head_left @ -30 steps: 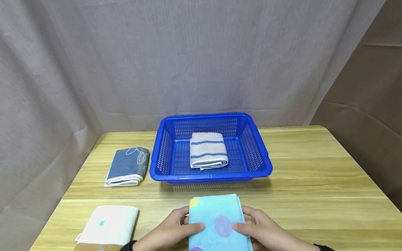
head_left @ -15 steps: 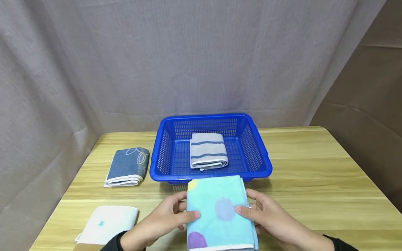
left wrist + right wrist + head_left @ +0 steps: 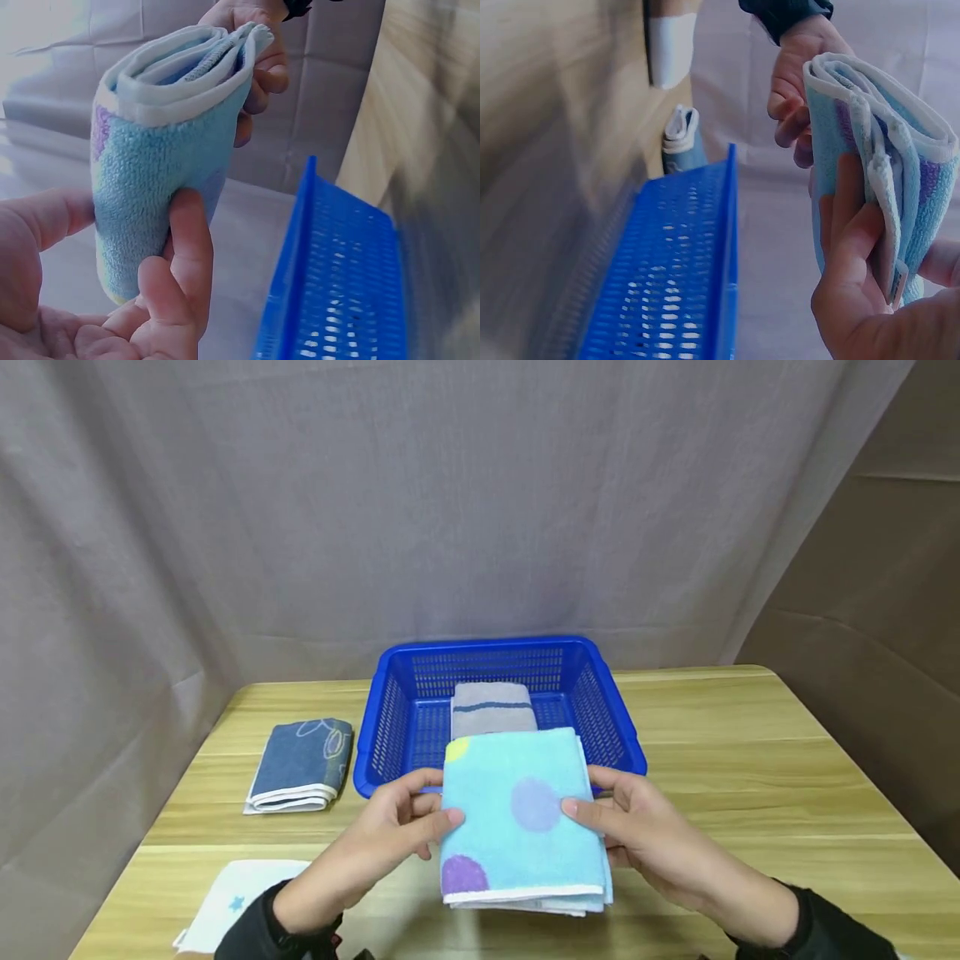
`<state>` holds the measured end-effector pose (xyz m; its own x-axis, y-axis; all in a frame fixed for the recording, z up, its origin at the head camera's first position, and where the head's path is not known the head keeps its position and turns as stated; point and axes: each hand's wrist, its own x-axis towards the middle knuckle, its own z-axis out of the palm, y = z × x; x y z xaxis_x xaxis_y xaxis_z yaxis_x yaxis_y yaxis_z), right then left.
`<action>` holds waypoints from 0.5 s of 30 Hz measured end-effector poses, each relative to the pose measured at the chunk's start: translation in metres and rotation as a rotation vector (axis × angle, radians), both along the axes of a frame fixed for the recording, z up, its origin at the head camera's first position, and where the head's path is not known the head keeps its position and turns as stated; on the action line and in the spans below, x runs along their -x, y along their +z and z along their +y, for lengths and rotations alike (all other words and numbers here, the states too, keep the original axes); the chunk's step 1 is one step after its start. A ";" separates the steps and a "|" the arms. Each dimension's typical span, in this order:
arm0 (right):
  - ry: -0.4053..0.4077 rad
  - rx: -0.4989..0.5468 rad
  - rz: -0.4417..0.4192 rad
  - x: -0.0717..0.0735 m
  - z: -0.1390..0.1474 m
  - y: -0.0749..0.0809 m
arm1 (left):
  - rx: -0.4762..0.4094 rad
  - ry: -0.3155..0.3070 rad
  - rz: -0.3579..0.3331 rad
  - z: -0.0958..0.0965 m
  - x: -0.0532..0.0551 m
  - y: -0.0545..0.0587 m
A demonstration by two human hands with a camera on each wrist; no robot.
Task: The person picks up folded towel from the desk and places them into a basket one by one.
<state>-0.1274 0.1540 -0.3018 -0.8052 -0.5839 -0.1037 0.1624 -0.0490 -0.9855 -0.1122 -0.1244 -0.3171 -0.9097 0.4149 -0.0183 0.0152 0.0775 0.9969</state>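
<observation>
Bare hands, black sleeves.
The left sleeve (image 3: 258, 928), toward the tabletop's (image 3: 720, 760) left edge, is black, creased cloth, and the right sleeve (image 3: 813, 927), toward the right edge, matches it. Both cuffs end short of the left hand (image 3: 392, 827) and right hand (image 3: 641, 827), leaving the wrists uncovered. The hands have slim fingers and slightly tapered thumbs. Under the left cuff shows a dark reddish bit (image 3: 337, 941), too small to make out.

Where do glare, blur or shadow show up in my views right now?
Head: held towel sharp, soft shadows on the table below it; left wrist: bright glare washing out the curtain at upper left, table blurred at right; right wrist: table blurred at left, held towel clearer.
</observation>
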 end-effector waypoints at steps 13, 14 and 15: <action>-0.008 -0.036 0.036 0.016 0.000 0.024 | 0.009 0.045 0.059 -0.001 0.016 0.020; -0.005 -0.037 0.042 0.017 0.000 0.025 | 0.016 0.048 0.063 0.000 0.017 0.022; -0.005 -0.040 0.045 0.018 0.000 0.026 | 0.028 0.052 0.068 0.000 0.018 0.023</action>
